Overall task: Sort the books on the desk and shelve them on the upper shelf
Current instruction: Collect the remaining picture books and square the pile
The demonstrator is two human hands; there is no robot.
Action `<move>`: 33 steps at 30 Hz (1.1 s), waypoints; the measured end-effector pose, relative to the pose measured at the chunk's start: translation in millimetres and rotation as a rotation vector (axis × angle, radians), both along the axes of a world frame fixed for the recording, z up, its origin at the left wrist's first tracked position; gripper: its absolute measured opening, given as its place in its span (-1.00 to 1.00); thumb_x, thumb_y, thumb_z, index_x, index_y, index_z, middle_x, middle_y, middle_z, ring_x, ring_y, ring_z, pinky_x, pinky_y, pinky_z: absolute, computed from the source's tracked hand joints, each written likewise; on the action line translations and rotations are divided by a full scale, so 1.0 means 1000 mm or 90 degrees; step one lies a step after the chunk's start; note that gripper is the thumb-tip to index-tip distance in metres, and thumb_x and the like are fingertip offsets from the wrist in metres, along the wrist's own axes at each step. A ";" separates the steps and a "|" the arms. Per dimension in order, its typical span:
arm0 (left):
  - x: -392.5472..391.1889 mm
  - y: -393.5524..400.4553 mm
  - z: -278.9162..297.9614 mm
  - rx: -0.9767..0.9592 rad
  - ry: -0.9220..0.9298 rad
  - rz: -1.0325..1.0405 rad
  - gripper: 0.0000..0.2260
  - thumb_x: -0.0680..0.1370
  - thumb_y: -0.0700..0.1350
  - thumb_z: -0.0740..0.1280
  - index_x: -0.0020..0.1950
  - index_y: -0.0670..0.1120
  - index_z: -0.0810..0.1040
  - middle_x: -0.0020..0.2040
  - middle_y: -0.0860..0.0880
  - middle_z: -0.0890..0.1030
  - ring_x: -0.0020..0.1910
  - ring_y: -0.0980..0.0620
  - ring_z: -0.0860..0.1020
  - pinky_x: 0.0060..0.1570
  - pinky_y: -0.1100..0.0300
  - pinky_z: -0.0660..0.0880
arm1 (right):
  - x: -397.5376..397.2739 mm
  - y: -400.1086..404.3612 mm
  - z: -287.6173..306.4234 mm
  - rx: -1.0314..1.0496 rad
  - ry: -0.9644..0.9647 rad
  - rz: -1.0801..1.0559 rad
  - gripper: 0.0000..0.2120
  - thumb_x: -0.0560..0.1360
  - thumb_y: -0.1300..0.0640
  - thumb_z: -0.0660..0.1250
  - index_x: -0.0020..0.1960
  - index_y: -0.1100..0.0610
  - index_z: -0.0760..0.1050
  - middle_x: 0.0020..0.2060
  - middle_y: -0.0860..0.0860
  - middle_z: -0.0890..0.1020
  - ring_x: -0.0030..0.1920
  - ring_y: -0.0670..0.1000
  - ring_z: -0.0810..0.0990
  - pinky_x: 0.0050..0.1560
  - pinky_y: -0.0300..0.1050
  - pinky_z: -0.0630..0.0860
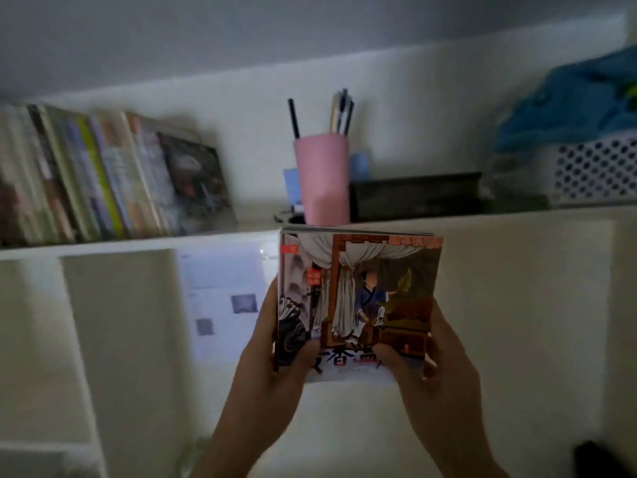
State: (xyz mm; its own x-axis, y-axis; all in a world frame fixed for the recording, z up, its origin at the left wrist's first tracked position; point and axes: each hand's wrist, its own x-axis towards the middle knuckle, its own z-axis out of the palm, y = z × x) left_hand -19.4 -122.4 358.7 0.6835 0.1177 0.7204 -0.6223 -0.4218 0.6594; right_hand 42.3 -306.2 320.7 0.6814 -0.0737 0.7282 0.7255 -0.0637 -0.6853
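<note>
Dim, grey, grainy. Motion blur heaviest on shelved books [103,177] at 9 o'clock; faint glare on taped paper [224,291]; edges bowed.

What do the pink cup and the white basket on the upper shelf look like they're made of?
Pink cup: probably matte plastic, judging by its even colour with no glare; the blur leaves silicone or ceramic possible. White basket: likely moulded plastic, given the regular round holes punched through its wall.

The row of shelved books [103,181] is motion-blurred, spines unreadable, and cut off by the left edge.
</note>
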 end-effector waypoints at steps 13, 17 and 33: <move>-0.017 0.127 0.148 -0.165 -0.115 0.137 -0.60 0.51 -0.23 0.39 0.34 -0.12 0.45 0.10 -0.09 0.65 0.11 -0.06 0.62 0.09 0.00 0.55 | 0.018 0.140 0.202 -0.173 -0.124 0.176 -0.53 0.45 0.19 0.47 0.29 0.01 0.40 -0.01 -0.18 0.61 0.02 -0.31 0.57 0.02 -0.41 0.51; 0.020 0.140 0.169 -0.184 -0.133 0.210 -0.61 0.53 -0.27 0.37 0.32 -0.07 0.39 0.00 0.02 0.61 -0.04 0.09 0.62 -0.01 0.11 0.60 | 0.075 0.185 0.241 -0.227 -0.035 0.193 -0.45 0.43 0.21 0.49 0.33 0.04 0.34 0.09 -0.01 0.61 0.11 0.00 0.60 0.16 -0.04 0.57; 0.098 0.167 0.155 -0.067 -0.047 0.444 -0.42 0.46 -0.10 0.47 0.40 -0.13 0.30 0.24 -0.08 0.35 0.13 0.00 0.42 0.22 0.17 0.40 | 0.117 0.238 0.233 -0.449 -0.015 0.429 -0.08 0.17 0.21 0.63 0.36 -0.24 0.26 0.15 -0.19 0.61 0.19 -0.15 0.58 0.17 -0.24 0.51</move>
State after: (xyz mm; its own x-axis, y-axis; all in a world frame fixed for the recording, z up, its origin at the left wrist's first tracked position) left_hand 78.6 44.7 513.8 0.3732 0.5817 0.7227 -0.2758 -0.6742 0.6851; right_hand 159.1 -68.2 554.1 0.4056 0.7836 0.4705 0.7736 -0.0202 -0.6333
